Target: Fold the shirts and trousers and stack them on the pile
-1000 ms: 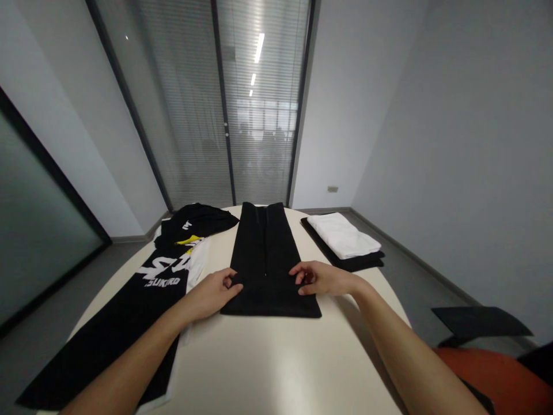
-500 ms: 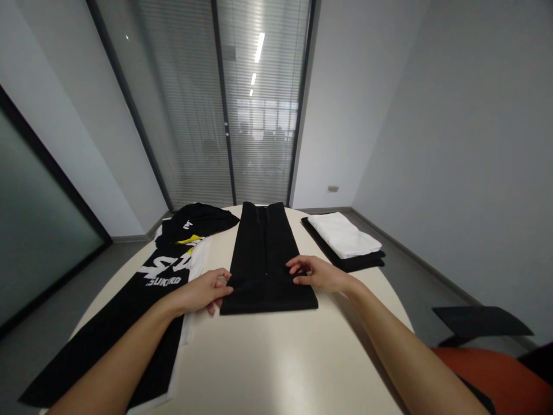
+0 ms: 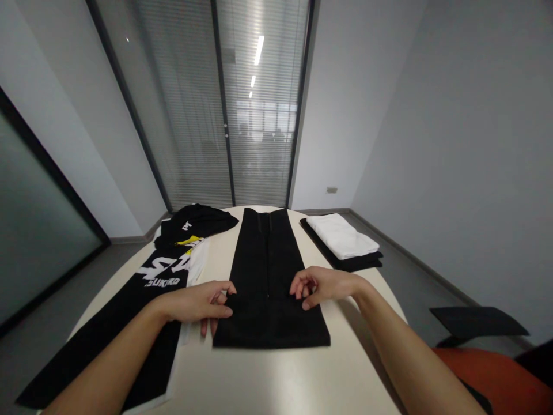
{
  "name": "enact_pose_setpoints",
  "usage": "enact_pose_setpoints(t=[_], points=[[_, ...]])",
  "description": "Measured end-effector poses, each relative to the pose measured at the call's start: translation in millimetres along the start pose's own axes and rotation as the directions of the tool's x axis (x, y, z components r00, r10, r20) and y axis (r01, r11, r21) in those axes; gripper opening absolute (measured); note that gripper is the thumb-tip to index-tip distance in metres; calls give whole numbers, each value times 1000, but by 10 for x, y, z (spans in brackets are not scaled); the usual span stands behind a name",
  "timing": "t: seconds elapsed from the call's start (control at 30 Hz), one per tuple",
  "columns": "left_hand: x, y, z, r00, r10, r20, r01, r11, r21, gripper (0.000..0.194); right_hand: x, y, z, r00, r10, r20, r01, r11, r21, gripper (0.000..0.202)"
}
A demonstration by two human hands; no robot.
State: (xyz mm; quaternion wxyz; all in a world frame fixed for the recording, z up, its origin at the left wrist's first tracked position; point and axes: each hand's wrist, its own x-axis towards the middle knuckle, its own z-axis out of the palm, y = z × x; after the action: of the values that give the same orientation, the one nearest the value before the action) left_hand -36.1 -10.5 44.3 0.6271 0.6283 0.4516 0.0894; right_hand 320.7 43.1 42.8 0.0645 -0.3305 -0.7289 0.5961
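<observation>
A black garment (image 3: 253,259), folded into a long strip with a seam or gap down its middle, lies flat on the table in front of me. Its near end is doubled over into a wide band. My left hand (image 3: 203,302) pinches the strip's left edge, thumb on top and some fingers beside it. On the right side, my right hand (image 3: 322,285) has its fingers bent onto the cloth with the thumb close to them, gripping the fabric near the band. What lies under the fingertips is hidden.
Black clothes with white lettering (image 3: 159,268) spread along the table's left side, a bunched black piece (image 3: 199,222) behind them. At right, a folded white cloth (image 3: 341,236) rests on folded black cloth (image 3: 354,264). A chair with an orange seat (image 3: 484,374) stands right of the round table (image 3: 254,380).
Both hands have come slightly nearer to me, and the black garment has slid the same way, its near edge now lower in view. The other clothes have stayed in place.
</observation>
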Motion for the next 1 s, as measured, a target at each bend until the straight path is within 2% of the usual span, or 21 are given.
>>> enact_pose_setpoints(t=[0.07,0.13,0.23,0.3,0.37,0.4,0.47,0.53,0.6,0.7,0.8,0.9,0.97,1.0], points=[[14,33,-26,992,94,-89,-96,995,-23,56,-6,-34,-35,993,-79,-85,81,996,21,46],[69,52,-37,955,180,-238,-197,979,-49,56,34,-25,-76,954,-176,-244,193,980,48,45],[219,36,-17,854,230,-466,-331,932,-147,62,187,81,-121,815,-275,-510,318,948,-3,41],[339,-19,5,814,206,-543,-379,897,-228,71,322,199,-132,726,-300,-618,334,940,-64,40],[448,-104,19,800,187,-571,-395,879,-267,82,445,327,-132,677,-300,-672,327,941,-91,39],[493,-150,21,796,188,-575,-399,878,-264,87,494,385,-132,673,-293,-680,311,945,-99,38],[553,-231,18,788,213,-577,-407,884,-229,93,558,474,-135,694,-269,-668,261,958,-115,37],[564,-274,9,791,251,-558,-412,893,-181,93,574,523,-145,744,-243,-623,222,969,-113,40],[526,-277,-4,820,267,-507,-384,912,-141,89,551,537,-157,799,-220,-560,214,974,-76,45],[412,-251,-33,885,242,-398,-269,963,-13,79,467,505,-161,887,-178,-426,188,982,-20,50],[292,-216,-60,934,206,-293,-186,978,94,74,353,424,-138,952,-133,-277,136,991,-9,51],[215,-143,-60,947,214,-238,-208,977,52,70,255,315,-115,975,-119,-189,126,992,22,52],[199,-66,-42,925,262,-275,-275,961,-9,66,222,255,-120,963,-144,-229,161,985,58,51],[203,-25,-29,903,287,-320,-316,948,-40,66,221,238,-131,942,-167,-291,195,978,69,50]])
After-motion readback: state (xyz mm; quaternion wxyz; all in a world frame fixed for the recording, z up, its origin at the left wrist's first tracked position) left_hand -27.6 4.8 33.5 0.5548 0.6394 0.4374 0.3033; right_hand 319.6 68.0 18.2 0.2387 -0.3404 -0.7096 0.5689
